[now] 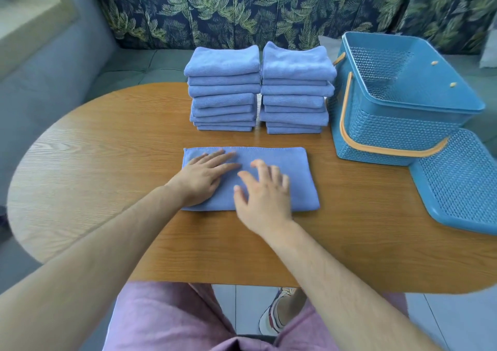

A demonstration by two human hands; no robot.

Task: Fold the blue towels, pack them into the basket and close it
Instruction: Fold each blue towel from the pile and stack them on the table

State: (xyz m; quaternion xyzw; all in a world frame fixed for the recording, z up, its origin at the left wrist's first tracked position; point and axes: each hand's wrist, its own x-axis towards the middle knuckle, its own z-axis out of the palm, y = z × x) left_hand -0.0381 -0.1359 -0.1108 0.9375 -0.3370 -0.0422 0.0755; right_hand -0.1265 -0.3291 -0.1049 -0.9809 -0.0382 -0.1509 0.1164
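A blue towel (293,170), folded into a long rectangle, lies flat on the wooden table (107,162) in front of me. My left hand (204,176) presses flat on its left half with straight fingers. My right hand (265,192) rests on its middle with fingers spread. Behind it stand two stacks of folded blue towels, the left stack (223,89) and the right stack (295,89). The blue basket (398,124) with orange handles sits open and empty at the right. Its perforated blue lid (460,181) lies on the table in front of it.
A sofa with a leaf-patterned back runs behind the table. The table's front edge is close to my lap. Bare wood extends to the left of the towel and between the towel and the lid.
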